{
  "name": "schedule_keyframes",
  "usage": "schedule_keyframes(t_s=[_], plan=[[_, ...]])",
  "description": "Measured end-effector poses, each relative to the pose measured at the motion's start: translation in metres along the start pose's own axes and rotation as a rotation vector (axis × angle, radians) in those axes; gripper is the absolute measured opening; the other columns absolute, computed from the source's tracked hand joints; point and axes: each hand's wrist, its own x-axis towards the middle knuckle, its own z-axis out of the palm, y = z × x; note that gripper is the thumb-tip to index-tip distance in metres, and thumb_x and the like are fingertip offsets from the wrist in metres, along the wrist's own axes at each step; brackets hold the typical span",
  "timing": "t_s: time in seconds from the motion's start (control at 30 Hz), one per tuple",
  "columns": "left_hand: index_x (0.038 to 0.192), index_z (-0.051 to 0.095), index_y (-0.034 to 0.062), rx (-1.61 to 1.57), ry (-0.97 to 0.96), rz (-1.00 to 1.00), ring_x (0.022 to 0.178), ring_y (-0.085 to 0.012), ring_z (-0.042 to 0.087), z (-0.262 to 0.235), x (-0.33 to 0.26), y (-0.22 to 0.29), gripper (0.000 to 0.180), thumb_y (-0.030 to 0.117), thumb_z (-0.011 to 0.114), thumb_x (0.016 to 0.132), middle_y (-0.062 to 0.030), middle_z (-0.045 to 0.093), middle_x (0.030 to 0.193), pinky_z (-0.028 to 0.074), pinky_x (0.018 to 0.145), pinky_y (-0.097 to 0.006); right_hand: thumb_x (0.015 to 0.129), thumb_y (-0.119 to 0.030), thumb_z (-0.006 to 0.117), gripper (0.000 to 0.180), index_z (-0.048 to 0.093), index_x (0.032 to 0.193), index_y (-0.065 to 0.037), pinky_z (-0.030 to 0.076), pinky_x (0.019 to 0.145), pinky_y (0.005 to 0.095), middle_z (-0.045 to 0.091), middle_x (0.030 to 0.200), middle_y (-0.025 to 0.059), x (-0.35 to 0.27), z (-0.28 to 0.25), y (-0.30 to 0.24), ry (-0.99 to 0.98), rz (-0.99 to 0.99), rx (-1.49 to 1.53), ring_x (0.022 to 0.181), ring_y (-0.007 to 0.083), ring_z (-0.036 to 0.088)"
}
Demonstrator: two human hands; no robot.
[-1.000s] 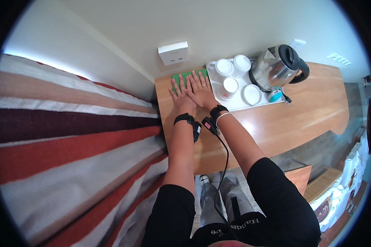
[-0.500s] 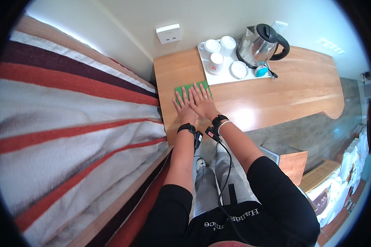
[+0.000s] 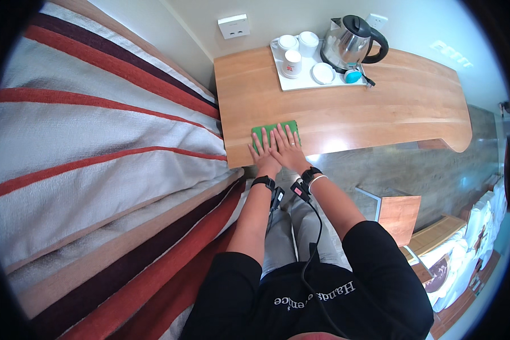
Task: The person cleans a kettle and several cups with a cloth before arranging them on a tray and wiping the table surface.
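A folded green cloth (image 3: 259,131) lies flat on the wooden desk (image 3: 345,116), close to its front edge at the left. My left hand (image 3: 265,156) presses down on the cloth with its fingers spread. Beside it, my right hand (image 3: 289,151) also rests flat on the cloth, fingers apart, its inner edge overlapping the left hand. Both palms cover the cloth's near part. Each wrist wears a black band with a small device, and a cable runs from the right one.
At the back of the desk a white tray (image 3: 292,85) carries white cups (image 3: 292,63), a round white lid-like piece (image 3: 323,73), a turquoise object (image 3: 352,77) and a steel kettle (image 3: 345,44). A striped curtain (image 3: 107,130) hangs at the left. A wooden chair (image 3: 399,218) stands to the right.
Both hands have drawn the green cloth toward me, from near the tray to the desk's front edge. My view has also shifted a little.
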Motion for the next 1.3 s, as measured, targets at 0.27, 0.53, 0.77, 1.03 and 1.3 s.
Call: schedule_keyframes(t_s=[0.27, 0.53, 0.77, 1.03, 1.3], plan=[[0.157, -0.003, 0.0142, 0.022, 0.005, 0.077, 0.146, -0.0434, -0.018, 0.009, -0.019, -0.013, 0.085, 0.050, 0.042, 0.095, -0.0137, -0.016, 0.162, -0.009, 0.114, -0.060, 0.098, -0.043, 0.040, 0.067, 0.025, 0.152, -0.006, 0.008, 0.120, 0.0500, 0.016, 0.161, 0.0131, -0.014, -0.028, -0.004, -0.032, -0.049, 0.055, 0.149, 0.0326, 0.010], [0.146, 0.038, 0.0033, -0.200, 0.585, 0.264, 0.148, -0.0293, 0.017, -0.017, 0.017, -0.036, 0.051, 0.029, 0.040, 0.101, -0.0106, 0.026, 0.158, 0.013, 0.119, -0.049, 0.097, -0.030, 0.047, 0.061, 0.030, 0.148, 0.000, 0.014, 0.120, 0.0471, 0.027, 0.157, 0.0141, 0.009, -0.029, 0.005, 0.271, 0.020, 0.127, 0.147, 0.0304, 0.020], [0.150, 0.035, 0.0132, -0.082, 0.612, 0.079, 0.148, -0.0292, 0.017, -0.011, 0.060, -0.013, 0.054, 0.033, 0.038, 0.100, -0.0021, 0.026, 0.160, 0.013, 0.119, -0.051, 0.099, -0.027, 0.035, 0.058, 0.028, 0.150, -0.001, 0.009, 0.120, 0.0477, 0.022, 0.160, 0.0145, 0.040, -0.010, 0.014, 0.169, -0.070, -0.064, 0.149, 0.0281, 0.016], [0.150, 0.038, 0.0199, -0.061, 0.619, 0.059, 0.148, -0.0293, 0.019, -0.029, 0.089, -0.018, 0.053, 0.032, 0.039, 0.098, 0.0010, 0.027, 0.159, 0.014, 0.118, -0.053, 0.099, -0.026, 0.032, 0.054, 0.036, 0.148, -0.004, 0.009, 0.121, 0.0464, 0.029, 0.157, 0.0121, 0.077, -0.019, 0.017, 0.144, -0.080, -0.077, 0.147, 0.0270, 0.021], [0.150, 0.038, 0.0240, -0.069, 0.672, 0.014, 0.147, -0.0307, 0.021, -0.052, 0.128, -0.024, 0.052, 0.027, 0.038, 0.097, -0.0006, 0.027, 0.160, 0.014, 0.116, -0.058, 0.098, -0.029, 0.033, 0.055, 0.037, 0.148, -0.006, 0.007, 0.121, 0.0479, 0.029, 0.157, 0.0116, 0.128, -0.026, 0.025, 0.131, -0.145, -0.080, 0.148, 0.0273, 0.020]])
